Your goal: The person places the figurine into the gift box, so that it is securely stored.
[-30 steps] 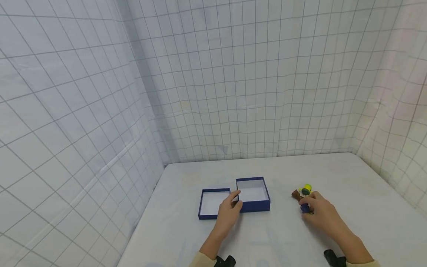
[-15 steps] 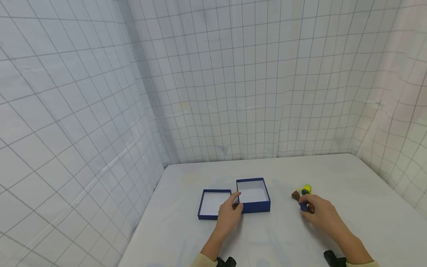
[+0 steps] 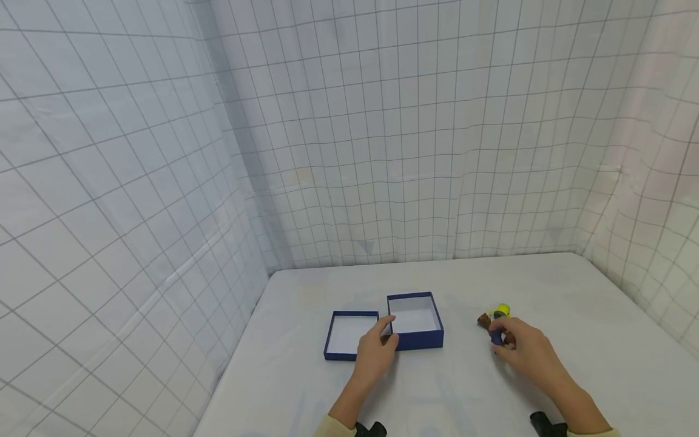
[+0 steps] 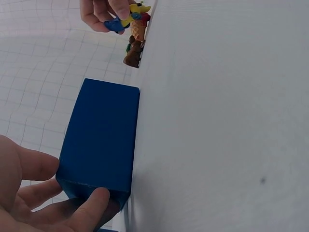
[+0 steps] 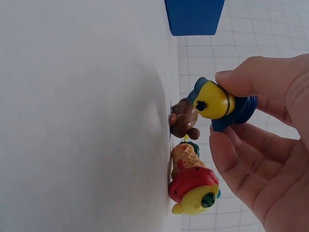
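My left hand [image 3: 375,352] holds the near left corner of an open blue box [image 3: 419,340] with a white inside. In the left wrist view its thumb and fingers [image 4: 41,166] lie against the box's end and edge. My right hand [image 3: 526,349] pinches a small yellow and blue toy figurine [image 5: 216,100] between thumb and fingertips. Close beyond it, in the right wrist view, are a brown animal figurine [image 5: 184,118] and an ice-cream-cone-shaped figurine [image 5: 186,155]. Beside the cone is a red and yellow piece [image 5: 193,188].
A shallow blue-rimmed lid [image 3: 344,334], white inside, lies left of the box, partly behind my left hand. The white table [image 3: 437,388] is bordered at the back and sides by hanging white gridded cloth [image 3: 382,152].
The right hand's fingers and the figurine have shifted and turned slightly. The left hand stays at the box corner, and the box and lid stay where they were.
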`<state>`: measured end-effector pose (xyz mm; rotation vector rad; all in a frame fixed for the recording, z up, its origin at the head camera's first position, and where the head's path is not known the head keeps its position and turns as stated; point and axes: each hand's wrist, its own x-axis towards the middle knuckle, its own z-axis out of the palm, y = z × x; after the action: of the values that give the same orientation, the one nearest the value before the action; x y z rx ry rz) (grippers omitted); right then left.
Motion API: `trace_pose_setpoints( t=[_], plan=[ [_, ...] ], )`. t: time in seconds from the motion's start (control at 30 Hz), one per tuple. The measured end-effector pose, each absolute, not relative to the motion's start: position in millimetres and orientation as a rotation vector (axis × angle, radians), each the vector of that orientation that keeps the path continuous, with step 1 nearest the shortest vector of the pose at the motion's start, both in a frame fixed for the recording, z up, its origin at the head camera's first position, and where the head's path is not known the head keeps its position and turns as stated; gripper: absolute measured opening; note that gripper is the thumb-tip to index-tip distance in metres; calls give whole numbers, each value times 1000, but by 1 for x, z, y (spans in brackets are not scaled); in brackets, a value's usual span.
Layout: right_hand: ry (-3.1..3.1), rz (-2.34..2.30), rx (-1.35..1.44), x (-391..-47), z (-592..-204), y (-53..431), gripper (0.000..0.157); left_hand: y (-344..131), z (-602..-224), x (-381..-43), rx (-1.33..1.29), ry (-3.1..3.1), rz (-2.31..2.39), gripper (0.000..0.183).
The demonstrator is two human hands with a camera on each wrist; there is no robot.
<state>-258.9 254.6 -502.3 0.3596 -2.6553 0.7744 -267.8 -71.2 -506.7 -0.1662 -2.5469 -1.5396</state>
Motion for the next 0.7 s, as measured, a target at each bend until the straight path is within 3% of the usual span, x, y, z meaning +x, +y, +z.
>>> trace_pose_setpoints(
  t=[0.37, 0.7],
  plan=[
    [-2556, 860, 430, -256, -501, 250, 51, -72, -510, -269, -213, -2517, -1564, 39],
    [-2541, 932, 401, -257, -502, 248, 41, -72, -512, -269, -216, -2499, -1586, 38]
  ],
)
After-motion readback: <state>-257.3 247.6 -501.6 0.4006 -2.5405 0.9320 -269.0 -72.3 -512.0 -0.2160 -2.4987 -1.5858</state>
